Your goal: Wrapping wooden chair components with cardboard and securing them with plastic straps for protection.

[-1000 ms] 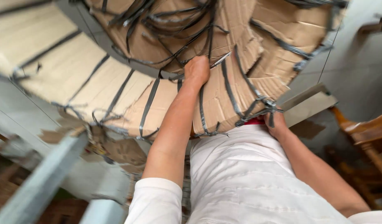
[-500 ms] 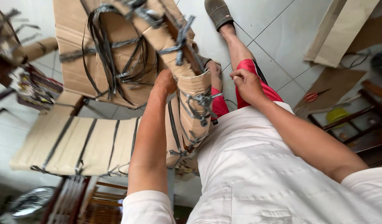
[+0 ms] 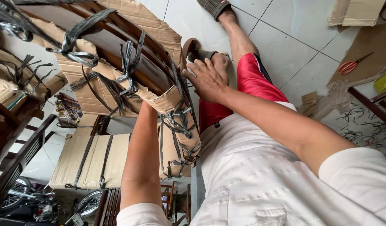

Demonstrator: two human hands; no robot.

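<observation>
A dark wooden furniture piece [image 3: 117, 37], wrapped in brown cardboard [image 3: 176, 104] and tied with grey plastic straps [image 3: 128, 62], is held up in front of me, tilted. My left forearm [image 3: 142, 159] reaches up beneath it, and the hand itself is hidden behind the cardboard. My right hand [image 3: 207, 77] is flat with its fingers spread, its fingertips at the right edge of the wrapped piece. Below are my red shorts [image 3: 251, 83] and my sandalled feet [image 3: 203, 54] on the white tiled floor.
A flat cardboard-wrapped, strapped panel [image 3: 92, 159] lies at lower left beside dark wooden frames [image 3: 17, 159] and wheels [image 3: 17, 201]. On the right are cardboard sheets [image 3: 364, 42], orange scissors [image 3: 350, 65], a yellow object [image 3: 385, 81] and strap scraps [image 3: 364, 125].
The wrapped piece has swung up and left, away from my body. My right hand has risen from my lap to its edge. My left hand has slipped out of sight behind the cardboard.
</observation>
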